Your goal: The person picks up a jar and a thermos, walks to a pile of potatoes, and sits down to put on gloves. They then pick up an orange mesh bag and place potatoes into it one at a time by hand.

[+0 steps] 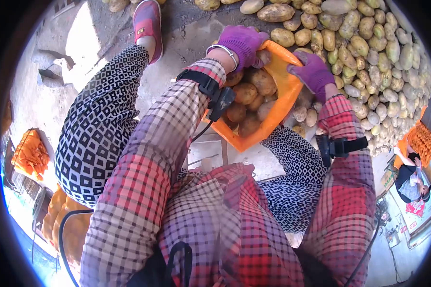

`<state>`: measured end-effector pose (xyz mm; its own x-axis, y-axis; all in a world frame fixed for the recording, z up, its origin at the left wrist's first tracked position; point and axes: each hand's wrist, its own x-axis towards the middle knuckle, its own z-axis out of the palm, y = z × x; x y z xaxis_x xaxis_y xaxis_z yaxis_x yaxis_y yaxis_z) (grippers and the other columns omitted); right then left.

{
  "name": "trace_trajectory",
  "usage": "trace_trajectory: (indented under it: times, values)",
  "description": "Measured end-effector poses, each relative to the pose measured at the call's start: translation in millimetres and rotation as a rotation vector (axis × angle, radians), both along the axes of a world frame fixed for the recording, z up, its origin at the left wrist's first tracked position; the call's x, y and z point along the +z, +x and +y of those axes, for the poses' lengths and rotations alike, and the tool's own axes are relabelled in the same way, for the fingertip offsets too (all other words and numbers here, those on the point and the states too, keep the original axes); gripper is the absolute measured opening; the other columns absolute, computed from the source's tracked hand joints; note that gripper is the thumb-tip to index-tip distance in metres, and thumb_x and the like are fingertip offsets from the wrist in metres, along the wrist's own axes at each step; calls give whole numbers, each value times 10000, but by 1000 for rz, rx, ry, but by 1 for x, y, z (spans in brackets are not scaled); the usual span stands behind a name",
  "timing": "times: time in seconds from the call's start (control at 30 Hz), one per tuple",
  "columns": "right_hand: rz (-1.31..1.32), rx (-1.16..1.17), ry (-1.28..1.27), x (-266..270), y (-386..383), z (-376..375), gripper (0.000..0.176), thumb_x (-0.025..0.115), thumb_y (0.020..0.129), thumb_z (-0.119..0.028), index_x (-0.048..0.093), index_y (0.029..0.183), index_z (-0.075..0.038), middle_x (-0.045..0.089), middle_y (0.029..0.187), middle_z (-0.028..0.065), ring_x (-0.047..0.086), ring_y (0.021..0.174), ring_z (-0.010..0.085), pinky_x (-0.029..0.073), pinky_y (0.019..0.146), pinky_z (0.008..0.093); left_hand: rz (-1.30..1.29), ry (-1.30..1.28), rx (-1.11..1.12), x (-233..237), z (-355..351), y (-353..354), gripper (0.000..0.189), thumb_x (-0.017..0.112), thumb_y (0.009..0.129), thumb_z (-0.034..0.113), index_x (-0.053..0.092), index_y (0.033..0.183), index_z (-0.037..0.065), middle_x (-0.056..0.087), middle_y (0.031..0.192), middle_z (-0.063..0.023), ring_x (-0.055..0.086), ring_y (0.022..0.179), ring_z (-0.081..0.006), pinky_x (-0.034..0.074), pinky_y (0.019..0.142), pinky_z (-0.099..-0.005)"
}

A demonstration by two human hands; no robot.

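An orange bag [278, 112] stands with its mouth wide, in front of my body and between my legs. Several brown potatoes [259, 81] lie inside it. My left hand [242, 45], in a purple glove, is closed on the far rim of the bag, with a potato showing just below its fingers. On the right side, my right hand [313, 74], also gloved in purple, pinches the rim between thumb and fingers. The bag's lower part is hidden beneath its rim and my sleeves.
A large heap of potatoes [364, 57] spreads across the floor at the upper right. To the left lies a bundle of orange bags [31, 154], near a filled orange bag [64, 222]. Another person [411, 179] is at far right beside orange netting [422, 143].
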<state>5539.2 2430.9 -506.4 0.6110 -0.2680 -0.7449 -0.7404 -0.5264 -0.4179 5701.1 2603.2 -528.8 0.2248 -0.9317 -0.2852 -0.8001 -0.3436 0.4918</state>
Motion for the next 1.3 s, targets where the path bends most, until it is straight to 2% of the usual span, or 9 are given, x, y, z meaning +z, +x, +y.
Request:
trace_trajectory:
  times: [0.13, 0.23, 0.37, 0.53, 0.6, 0.8, 1.07, 1.23, 1.3]
  values:
    - [55, 259, -240, 43, 8, 13, 462, 708, 804, -262, 613, 1194, -33, 677, 948, 83, 631, 878, 181, 498, 820, 310, -33, -81, -32, -17, -3, -6, 482, 718, 757, 449, 595, 1139, 183, 644, 999, -127, 630, 952, -335, 497, 813, -436]
    - [-13, 258, 97, 63, 1, -14, 455, 680, 838, -221, 578, 1241, -36, 648, 863, 57, 613, 840, 117, 504, 776, 268, -9, -53, -14, -8, -4, -6, 470, 744, 731, 417, 606, 1097, 156, 643, 987, -119, 625, 944, -334, 488, 805, -444]
    - [-256, -63, 282, 74, -48, -97, 361, 620, 913, -174, 574, 1257, -78, 647, 947, 20, 614, 861, 123, 513, 765, 279, -32, -49, -39, -13, -12, -5, 487, 786, 681, 387, 614, 1061, 135, 635, 973, -113, 617, 917, -335, 472, 808, -441]
    - [-328, -1111, -149, -26, -158, -136, 363, 673, 850, -144, 594, 1183, -26, 670, 966, 87, 613, 724, 123, 511, 602, 270, -129, -2, -48, 0, -14, -11, 480, 798, 659, 375, 628, 1039, 137, 629, 973, -97, 607, 925, -325, 465, 829, -430]
    - [-83, -1131, 15, -92, -188, -122, 494, 748, 791, -222, 571, 1208, -24, 649, 1066, 114, 638, 832, 150, 525, 696, 288, -155, 1, -43, -4, -12, -13, 480, 806, 643, 364, 635, 1029, 136, 625, 964, -96, 604, 945, -319, 465, 839, -428]
    - [36, -604, -511, -146, -157, -96, 756, 738, 758, -416, 454, 1352, -43, 615, 1216, 165, 601, 1106, 309, 480, 924, 371, -200, 119, -16, 5, -15, -21, 532, 823, 633, 341, 630, 1076, 117, 631, 1042, -109, 618, 959, -341, 477, 852, -438]
    - [-88, -475, -141, -128, -176, -107, 736, 815, 696, -312, 479, 1308, -80, 601, 1223, 136, 618, 1061, 287, 510, 875, 371, -148, 143, 40, 13, -3, -23, 532, 766, 714, 385, 597, 1152, 134, 601, 1090, -131, 602, 997, -352, 468, 861, -455]
    - [-691, -1167, 453, -89, -221, -62, 664, 749, 789, -143, 427, 1367, -94, 554, 1254, 124, 556, 1124, 219, 523, 847, 317, -117, -132, -29, 10, 14, -22, 657, 798, 715, 190, 514, 1294, 64, 610, 1177, -151, 573, 1107, -356, 450, 960, -433]
    - [-818, -1134, 516, -65, -226, -41, 677, 727, 814, -158, 388, 1396, -96, 528, 1293, 131, 538, 1161, 245, 520, 871, 351, -102, -243, -14, 31, 15, -35, 638, 786, 721, 139, 514, 1293, 58, 606, 1187, -146, 579, 1106, -338, 452, 963, -420]
